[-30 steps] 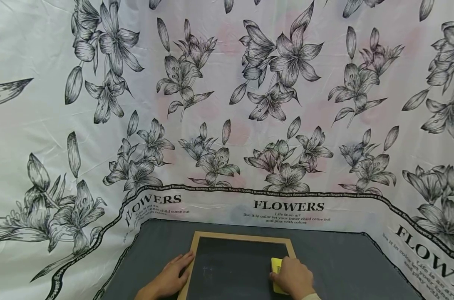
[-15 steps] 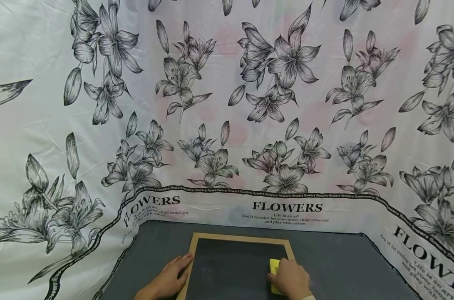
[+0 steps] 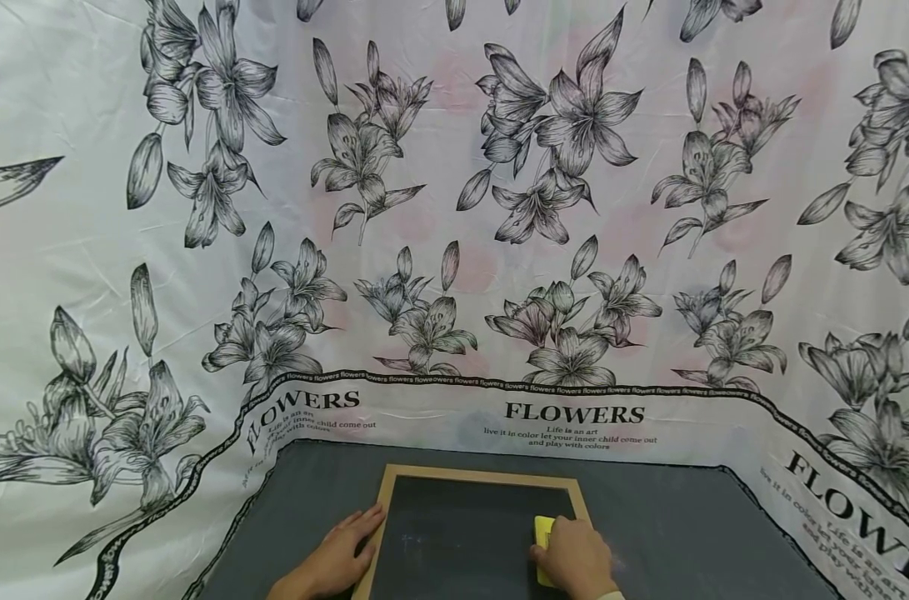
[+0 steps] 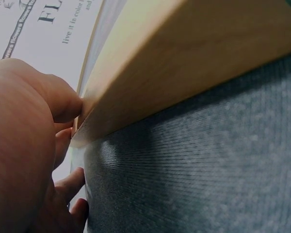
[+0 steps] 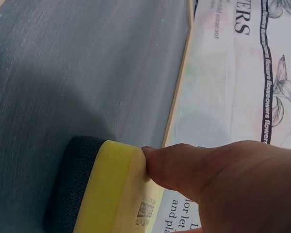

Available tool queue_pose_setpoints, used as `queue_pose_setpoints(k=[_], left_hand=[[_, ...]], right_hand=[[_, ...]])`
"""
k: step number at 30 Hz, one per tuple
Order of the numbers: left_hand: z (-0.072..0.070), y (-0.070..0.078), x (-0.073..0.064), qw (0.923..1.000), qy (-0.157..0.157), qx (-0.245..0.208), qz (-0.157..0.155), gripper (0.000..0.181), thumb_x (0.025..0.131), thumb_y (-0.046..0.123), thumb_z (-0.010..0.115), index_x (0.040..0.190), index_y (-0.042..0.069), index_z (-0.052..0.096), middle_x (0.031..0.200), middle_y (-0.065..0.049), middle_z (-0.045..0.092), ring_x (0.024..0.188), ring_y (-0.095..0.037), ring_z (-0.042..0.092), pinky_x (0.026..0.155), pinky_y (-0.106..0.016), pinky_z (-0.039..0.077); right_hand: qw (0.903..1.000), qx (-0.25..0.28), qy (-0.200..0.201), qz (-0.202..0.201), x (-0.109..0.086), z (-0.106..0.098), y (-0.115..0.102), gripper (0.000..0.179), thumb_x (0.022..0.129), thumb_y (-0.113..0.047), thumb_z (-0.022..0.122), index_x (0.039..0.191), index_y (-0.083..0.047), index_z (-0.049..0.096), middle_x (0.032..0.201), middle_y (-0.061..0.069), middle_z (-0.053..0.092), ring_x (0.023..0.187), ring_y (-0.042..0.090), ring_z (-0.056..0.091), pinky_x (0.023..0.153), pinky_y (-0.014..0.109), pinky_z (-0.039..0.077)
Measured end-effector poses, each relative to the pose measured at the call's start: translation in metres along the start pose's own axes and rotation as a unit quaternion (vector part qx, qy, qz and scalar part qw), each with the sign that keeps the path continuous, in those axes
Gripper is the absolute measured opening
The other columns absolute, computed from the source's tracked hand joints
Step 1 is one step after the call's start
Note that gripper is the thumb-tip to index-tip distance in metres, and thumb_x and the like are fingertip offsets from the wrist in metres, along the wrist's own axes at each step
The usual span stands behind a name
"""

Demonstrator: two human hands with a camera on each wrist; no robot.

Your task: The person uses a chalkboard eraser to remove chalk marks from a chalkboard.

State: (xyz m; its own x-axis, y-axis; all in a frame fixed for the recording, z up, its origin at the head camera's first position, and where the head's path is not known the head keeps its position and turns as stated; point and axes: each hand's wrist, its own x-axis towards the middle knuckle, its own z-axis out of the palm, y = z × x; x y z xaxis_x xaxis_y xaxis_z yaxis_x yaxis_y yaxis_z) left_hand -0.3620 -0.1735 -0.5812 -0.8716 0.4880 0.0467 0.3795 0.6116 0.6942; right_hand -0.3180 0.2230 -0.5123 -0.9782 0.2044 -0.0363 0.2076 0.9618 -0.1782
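Hands: right hand (image 3: 574,557) grips yellow eraser (image 3: 541,533), dark pad visible only at wrist; left hand (image 3: 337,554) flat on chalkboard frame (image 3: 382,508).

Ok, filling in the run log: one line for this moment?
left hand: holds chalkboard frame | right hand: grips yellow eraser on board | surface: grey table

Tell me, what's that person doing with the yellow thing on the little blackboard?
A person is holding a yellow eraser with a dark pad underneath in their right hand, pressed on the right side of a small chalkboard with a wooden frame. Their left hand lies flat on the board's left edge. The board lies on a dark grey cloth. A few faint chalk marks show near the middle. A flower-printed sheet hangs behind.
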Motion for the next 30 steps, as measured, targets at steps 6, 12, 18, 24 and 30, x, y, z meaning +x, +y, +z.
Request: queue_pose_setpoints(k=[6, 12, 18, 24, 30], left_hand=[[0.000, 0.004, -0.002, 0.9999, -0.007, 0.014, 0.002, 0.061, 0.112, 0.030, 0.060, 0.166, 0.005, 0.048, 0.175, -0.022, 0.039, 0.155, -0.064, 0.031, 0.120, -0.085, 0.026], [0.001, 0.002, -0.002, 1.0000, 0.003, -0.003, 0.003, 0.061, 0.110, 0.027, 0.062, 0.165, 0.005, 0.049, 0.174, -0.022, 0.040, 0.156, -0.065, 0.031, 0.120, -0.086, 0.024], [0.002, 0.000, -0.002, 1.0000, 0.003, -0.001, 0.006, 0.061, 0.112, 0.029, 0.060, 0.167, 0.007, 0.047, 0.175, -0.021, 0.039, 0.156, -0.064, 0.029, 0.121, -0.086, 0.023], [0.000, 0.005, -0.002, 0.9999, -0.006, -0.012, -0.002, 0.060, 0.111, 0.021, 0.061, 0.165, 0.001, 0.047, 0.175, -0.024, 0.038, 0.157, -0.065, 0.029, 0.121, -0.087, 0.021], [-0.001, 0.010, -0.002, 0.9999, -0.010, -0.006, -0.011, 0.059, 0.111, 0.020, 0.060, 0.166, 0.003, 0.046, 0.176, -0.022, 0.036, 0.158, -0.063, 0.028, 0.122, -0.086, 0.021]], right_hand=[[0.9999, 0.002, 0.007, -0.010, -0.002, 0.002, -0.001, 0.050, 0.090, -0.043, 0.087, 0.101, 0.003, 0.072, 0.084, 0.012, 0.066, 0.075, 0.026, 0.062, 0.070, 0.050, 0.062], [0.9998, -0.006, 0.013, -0.017, -0.004, 0.001, -0.006, 0.047, 0.090, -0.043, 0.087, 0.099, 0.002, 0.074, 0.084, 0.012, 0.068, 0.075, 0.025, 0.062, 0.071, 0.049, 0.063], [0.9988, -0.016, 0.029, -0.036, -0.004, 0.003, -0.009, 0.047, 0.089, -0.043, 0.088, 0.096, 0.001, 0.075, 0.081, 0.012, 0.068, 0.073, 0.025, 0.063, 0.071, 0.049, 0.062], [0.9985, -0.026, 0.027, -0.040, -0.003, 0.005, -0.016, 0.050, 0.089, -0.047, 0.086, 0.097, 0.001, 0.075, 0.081, 0.012, 0.068, 0.070, 0.025, 0.063, 0.069, 0.048, 0.061], [0.9994, 0.003, 0.019, -0.030, -0.002, 0.009, -0.027, 0.048, 0.090, -0.045, 0.088, 0.103, -0.001, 0.077, 0.084, 0.010, 0.070, 0.071, 0.024, 0.064, 0.069, 0.047, 0.061]])
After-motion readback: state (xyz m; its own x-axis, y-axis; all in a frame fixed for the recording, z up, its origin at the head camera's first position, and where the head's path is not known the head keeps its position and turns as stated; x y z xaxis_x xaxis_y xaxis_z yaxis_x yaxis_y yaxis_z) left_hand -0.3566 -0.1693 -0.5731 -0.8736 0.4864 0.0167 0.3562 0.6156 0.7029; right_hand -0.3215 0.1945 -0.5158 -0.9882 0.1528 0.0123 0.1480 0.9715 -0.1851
